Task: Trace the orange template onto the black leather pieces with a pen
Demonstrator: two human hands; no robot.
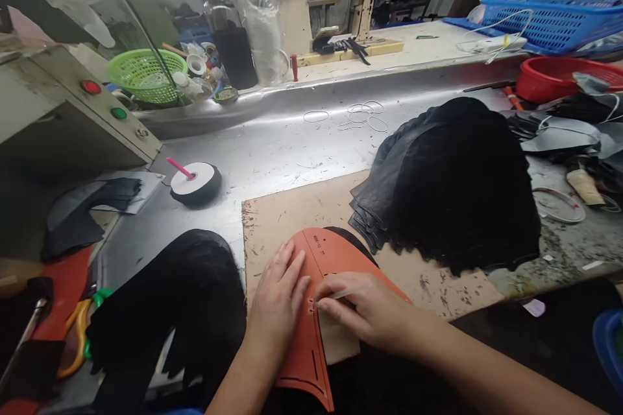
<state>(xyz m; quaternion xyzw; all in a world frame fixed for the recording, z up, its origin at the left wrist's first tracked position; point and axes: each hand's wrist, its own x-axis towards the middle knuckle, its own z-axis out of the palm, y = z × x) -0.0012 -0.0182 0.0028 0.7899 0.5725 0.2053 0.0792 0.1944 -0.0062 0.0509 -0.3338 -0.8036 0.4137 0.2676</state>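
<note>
An orange pattern template [302,353] with slots, small holes and printed marks lies over a black piece [357,243]. Its left side is under my left hand [275,298], which rests flat with the fingers stretched out. My right hand [370,314] pinches a slim translucent pen [351,290]. The fingertips are close to the template's inner edge by the small slots; the pen's tip is hidden by them. Beneath is a tan board [277,214]. A large fanned stack of black pieces [462,181] lies on the right, and more black pieces [180,298] are at the left.
A tape roll [195,181] with a pink stick stands behind the left pieces. Scissors [78,337] with orange and green handles lie at far left, below a machine with buttons [87,97]. Rubber bands [363,110], a red basin [549,78] and a blue basket [555,10] are farther back.
</note>
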